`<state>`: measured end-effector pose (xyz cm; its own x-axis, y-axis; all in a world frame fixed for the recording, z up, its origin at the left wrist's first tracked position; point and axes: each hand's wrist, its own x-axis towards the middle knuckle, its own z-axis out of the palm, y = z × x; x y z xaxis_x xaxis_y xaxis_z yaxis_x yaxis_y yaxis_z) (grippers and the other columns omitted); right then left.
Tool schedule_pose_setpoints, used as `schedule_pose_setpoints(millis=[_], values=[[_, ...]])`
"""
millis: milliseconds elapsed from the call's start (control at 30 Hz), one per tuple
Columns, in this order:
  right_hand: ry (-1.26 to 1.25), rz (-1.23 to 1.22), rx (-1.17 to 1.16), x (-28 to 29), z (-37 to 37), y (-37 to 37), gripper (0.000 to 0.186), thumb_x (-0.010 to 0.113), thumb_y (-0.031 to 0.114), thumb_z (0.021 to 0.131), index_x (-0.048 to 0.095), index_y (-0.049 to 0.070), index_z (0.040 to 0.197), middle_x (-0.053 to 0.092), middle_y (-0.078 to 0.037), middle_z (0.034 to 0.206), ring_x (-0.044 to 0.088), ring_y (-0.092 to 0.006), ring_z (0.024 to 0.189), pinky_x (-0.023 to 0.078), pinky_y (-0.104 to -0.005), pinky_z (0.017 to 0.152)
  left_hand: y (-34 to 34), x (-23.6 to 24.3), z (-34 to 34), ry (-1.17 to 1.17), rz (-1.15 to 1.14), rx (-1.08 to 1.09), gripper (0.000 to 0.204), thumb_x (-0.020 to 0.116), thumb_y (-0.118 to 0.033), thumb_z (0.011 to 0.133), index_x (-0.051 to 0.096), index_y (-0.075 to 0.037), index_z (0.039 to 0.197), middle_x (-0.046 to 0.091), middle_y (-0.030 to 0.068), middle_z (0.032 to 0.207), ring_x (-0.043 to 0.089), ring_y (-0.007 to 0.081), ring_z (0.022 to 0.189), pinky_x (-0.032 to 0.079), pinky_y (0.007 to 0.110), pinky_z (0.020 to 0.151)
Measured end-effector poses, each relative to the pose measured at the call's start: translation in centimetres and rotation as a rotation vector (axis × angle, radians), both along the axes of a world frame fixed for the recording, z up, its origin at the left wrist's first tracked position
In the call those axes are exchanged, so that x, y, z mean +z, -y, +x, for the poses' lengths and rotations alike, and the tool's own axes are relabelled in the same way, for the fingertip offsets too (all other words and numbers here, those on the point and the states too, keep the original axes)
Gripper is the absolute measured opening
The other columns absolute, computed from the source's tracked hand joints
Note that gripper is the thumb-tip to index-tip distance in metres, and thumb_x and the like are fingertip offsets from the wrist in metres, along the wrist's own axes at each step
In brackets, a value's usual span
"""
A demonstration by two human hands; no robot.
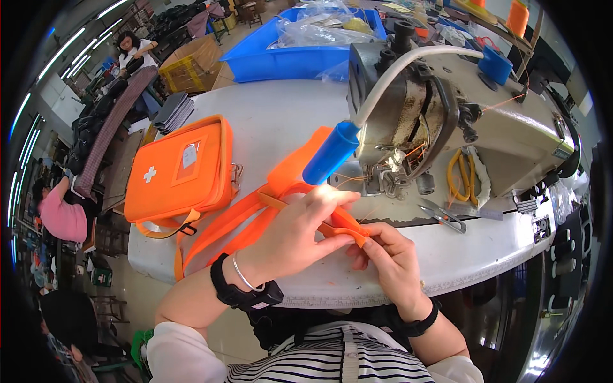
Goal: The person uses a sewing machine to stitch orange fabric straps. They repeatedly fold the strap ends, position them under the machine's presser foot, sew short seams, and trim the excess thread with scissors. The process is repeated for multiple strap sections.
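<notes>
Where both hands pinch it, orange strap (246,226) probably runs lower-left to right.

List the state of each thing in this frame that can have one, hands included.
Left hand: closed on the orange webbing strap, pinching it.
Right hand: gripping the strap's folded end.
Orange zippered fabric pouch with white cross: closed, lying flat on the white table.
Grey industrial sewing machine: threaded with orange thread.
Small metal thread snips: lying on the table, untouched.
Blue plastic bin: filled with clear bags.
</notes>
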<state>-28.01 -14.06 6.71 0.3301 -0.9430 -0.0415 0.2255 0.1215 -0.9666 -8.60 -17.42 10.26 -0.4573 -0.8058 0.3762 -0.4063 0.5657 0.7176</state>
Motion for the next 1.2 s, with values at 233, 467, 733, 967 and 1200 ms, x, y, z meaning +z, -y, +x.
schedule_pose_setpoints(millis=[233,467,733,967,1200], values=[[0.006,-0.050,-0.047,0.7,0.7,-0.4,0.019,0.055,0.006,0.097,0.059,-0.004,0.113,0.067,-0.008,0.089,0.061,-0.0093,0.073,0.051,-0.0227,0.065,0.0,0.0,0.1,0.022,0.006,0.010,0.053,0.078,-0.005,0.074,0.058,-0.007,0.123,0.057,0.0055,0.094,0.061,0.0155,0.082,0.055,0.028,0.073],[-0.090,-0.128,-0.154,0.0,0.7,-0.6,0.018,0.061,0.005,0.093,0.066,0.000,0.109,0.063,-0.004,0.089,0.061,-0.0084,0.075,0.051,-0.0212,0.063,-0.1,0.2,0.4,0.152,-0.140,-0.001,0.029,0.077,-0.004,0.075,0.062,-0.005,0.100,0.057,0.0063,0.100,0.062,0.0174,0.088,0.057,0.028,0.071],[-0.123,-0.181,-0.219,-0.2,0.9,-0.2,0.017,0.062,0.001,0.091,0.069,0.001,0.107,0.055,-0.003,0.088,0.054,-0.0081,0.067,0.045,-0.0217,0.057,0.4,0.8,0.9,0.292,-0.153,-0.027,0.010,0.067,-0.010,0.086,0.061,-0.004,0.091,0.062,0.0044,0.094,0.063,0.0201,0.090,0.053,0.030,0.072],[-0.128,-0.107,-0.220,0.0,0.8,0.2,0.014,0.061,0.005,0.093,0.066,-0.005,0.102,0.059,-0.004,0.085,0.059,-0.0093,0.071,0.049,-0.0216,0.062,0.4,0.3,0.5,0.220,0.037,0.020,0.014,0.066,-0.016,0.087,0.057,-0.005,0.091,0.059,0.0086,0.077,0.059,0.0257,0.074,0.043,0.037,0.075],[-0.095,0.253,0.022,1.0,-1.5,2.7,0.019,0.060,0.013,0.095,0.066,-0.004,0.100,0.066,-0.007,0.083,0.061,-0.0102,0.068,0.051,-0.0237,0.061,1.7,0.5,-0.4,0.221,0.183,-0.003,0.016,0.063,-0.007,0.088,0.058,0.002,0.100,0.065,0.0090,0.085,0.065,0.0156,0.074,0.052,0.029,0.066]])
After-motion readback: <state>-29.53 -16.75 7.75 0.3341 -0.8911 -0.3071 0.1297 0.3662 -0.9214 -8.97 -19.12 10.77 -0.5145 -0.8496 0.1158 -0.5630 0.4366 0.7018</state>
